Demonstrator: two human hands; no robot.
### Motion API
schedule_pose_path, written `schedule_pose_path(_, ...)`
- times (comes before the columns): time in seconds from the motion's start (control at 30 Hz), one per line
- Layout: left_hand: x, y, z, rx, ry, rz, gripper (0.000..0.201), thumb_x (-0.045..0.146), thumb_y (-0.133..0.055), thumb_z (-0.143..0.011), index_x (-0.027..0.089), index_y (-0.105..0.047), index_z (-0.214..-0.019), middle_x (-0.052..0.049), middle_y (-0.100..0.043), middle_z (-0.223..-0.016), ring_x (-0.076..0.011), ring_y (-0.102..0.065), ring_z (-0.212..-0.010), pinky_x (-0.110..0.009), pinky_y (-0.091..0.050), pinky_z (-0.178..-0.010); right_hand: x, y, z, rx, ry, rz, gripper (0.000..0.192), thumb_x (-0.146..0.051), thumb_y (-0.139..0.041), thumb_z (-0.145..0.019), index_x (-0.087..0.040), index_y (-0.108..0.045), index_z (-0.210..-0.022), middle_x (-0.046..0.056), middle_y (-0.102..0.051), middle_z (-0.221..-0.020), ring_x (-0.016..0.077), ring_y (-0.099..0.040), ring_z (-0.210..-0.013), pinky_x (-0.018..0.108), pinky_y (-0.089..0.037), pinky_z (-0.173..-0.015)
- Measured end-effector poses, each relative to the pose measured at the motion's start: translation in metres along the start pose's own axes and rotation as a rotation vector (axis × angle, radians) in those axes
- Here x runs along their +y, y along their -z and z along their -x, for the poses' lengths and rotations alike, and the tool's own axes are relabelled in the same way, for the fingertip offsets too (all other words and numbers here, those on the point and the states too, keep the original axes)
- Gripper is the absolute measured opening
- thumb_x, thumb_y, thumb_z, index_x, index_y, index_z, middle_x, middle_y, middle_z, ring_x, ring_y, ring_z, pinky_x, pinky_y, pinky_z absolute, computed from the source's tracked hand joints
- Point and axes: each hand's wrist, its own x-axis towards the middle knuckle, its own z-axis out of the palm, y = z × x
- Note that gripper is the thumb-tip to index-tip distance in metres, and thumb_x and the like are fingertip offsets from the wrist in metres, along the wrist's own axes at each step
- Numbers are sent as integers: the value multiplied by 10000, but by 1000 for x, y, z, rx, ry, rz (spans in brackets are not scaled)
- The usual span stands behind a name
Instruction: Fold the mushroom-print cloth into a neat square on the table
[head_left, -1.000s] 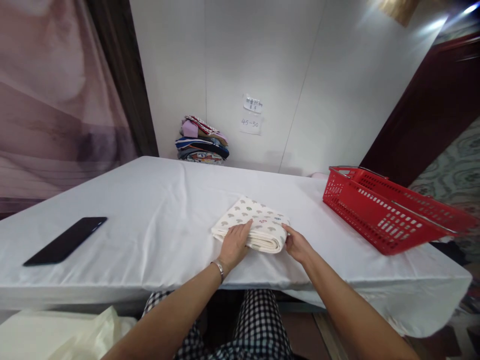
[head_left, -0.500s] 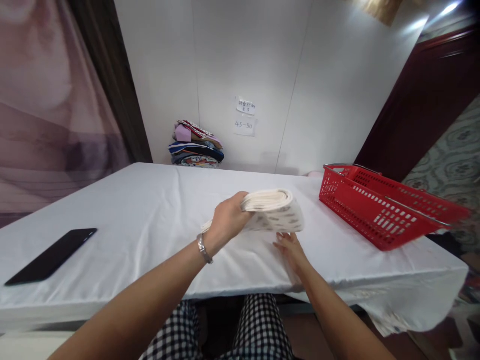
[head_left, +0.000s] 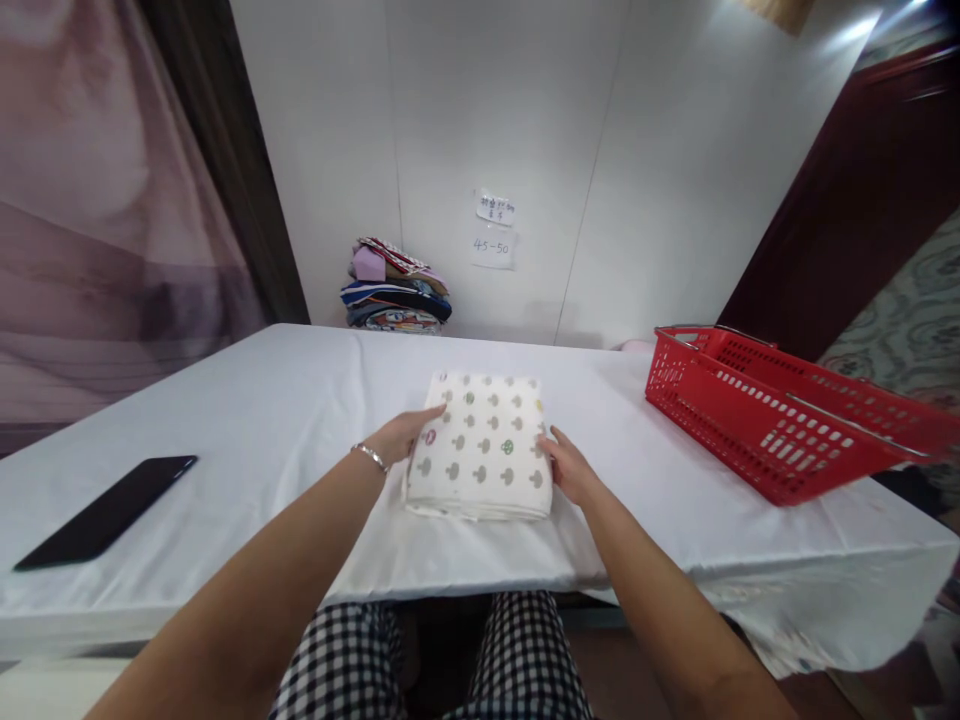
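A folded white cloth (head_left: 480, 450) printed with small grey mushroom-like shapes, and a few coloured ones, lies flat in front of me on the white-covered table. My left hand (head_left: 401, 435) grips its left side, thumb on top and the other fingers mostly hidden at the edge. At the opposite side, my right hand (head_left: 568, 467) holds the right edge, thumb raised and fingertips against the fold. Whether the cloth rests fully on the table I cannot tell.
To the right stands a red plastic basket (head_left: 765, 420) with metal handles. A black phone or tablet (head_left: 105, 512) lies on the left. Several folded fabrics (head_left: 397, 290) are stacked by the back wall, left of two paper notes (head_left: 493, 232). The white table (head_left: 285, 420) has its front edge near my knees.
The folded cloth has turned from standing edgewise in my left hand to lying flat, its print facing up. My left hand has moved left; my right hand now touches the right edge.
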Motion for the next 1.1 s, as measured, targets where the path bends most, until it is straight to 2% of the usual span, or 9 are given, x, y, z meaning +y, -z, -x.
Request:
schedule_pose_path(0.1,-41,16,-13,18,-4,-82,461,414,-765,-594,91,-626,-893,-170,-689,-961,-277,-652,-899,-342,-541,-771,20,5,-4,66,-72,129,972,-322,-746,-663,-257,-165,-1439,91,-611,-1172,200,-635,-933,339,-502,-828)
schedule_pose_path(0.23,-68,15,-7,43,-89,-168,536,396,-776,-578,117,-605,-1003,-142,-670,-1052,-264,-645,-921,-334,-536,-770,33,11,-3,85,-61,219,954,-346,-761,-627,-302,-233,-1421,87,-503,-1314,214,-565,-1083,363,-465,-898)
schedule_pose_path(0.37,-68,5,-3,97,-167,-189,530,354,-740,-628,118,-582,-1074,-133,-660,-1079,-247,-642,-927,-321,-528,-777,35,4,-8,56,-12,231,971,-271,-776,-589,-263,-266,-1415,66,-488,-1335,207,-530,-1133,337,-427,-959)
schedule_pose_path(0.5,-51,1,-8,327,-346,-212,601,339,-694,-681,130,-489,-1206,-131,-618,-1156,-228,-614,-993,-308,-500,-822,33,-11,-19,29,156,185,956,-269,-742,-625,-259,-225,-1428,43,-533,-1289,193,-541,-1120,330,-420,-971)
schedule_pose_path(0.6,-44,5,-15,416,-457,-259,606,368,-662,-708,165,-456,-1241,-114,-605,-1182,-219,-594,-1032,-304,-471,-860,32,-17,-28,59,275,181,908,-290,-723,-648,-270,-246,-1420,29,-533,-1289,180,-519,-1147,314,-408,-981)
schedule_pose_path(0.8,-64,24,-23,392,-192,-524,638,460,-689,-634,121,-522,-1148,-184,-592,-1181,-308,-574,-1055,-373,-444,-866,38,-9,-30,86,22,265,833,-327,-736,-630,-250,-359,-1369,60,-620,-1127,199,-614,-958,327,-504,-829)
schedule_pose_path(0.93,-76,35,-14,374,-186,-526,725,544,-613,-679,132,-449,-1253,-175,-568,-1219,-277,-598,-1015,-343,-458,-828,40,3,-23,92,15,418,794,-433,-683,-684,-244,-344,-1377,70,-632,-1035,199,-631,-793,329,-542,-658)
schedule_pose_path(1.0,-80,37,-7,370,-190,-568,719,550,-577,-710,133,-432,-1277,-172,-583,-1195,-271,-611,-980,-348,-461,-817,38,6,-19,112,87,594,678,-442,-650,-709,-252,-430,-1322,68,-620,-1059,207,-621,-829,353,-535,-719)
schedule_pose_path(1.1,-85,33,1,425,-292,-722,634,480,-524,-774,132,-421,-1294,-159,-607,-1152,-272,-611,-969,-376,-467,-813,33,2,-11,100,381,836,475,-390,-616,-745,-263,-561,-1199,55,-568,-1195,241,-533,-1085,393,-419,-955)
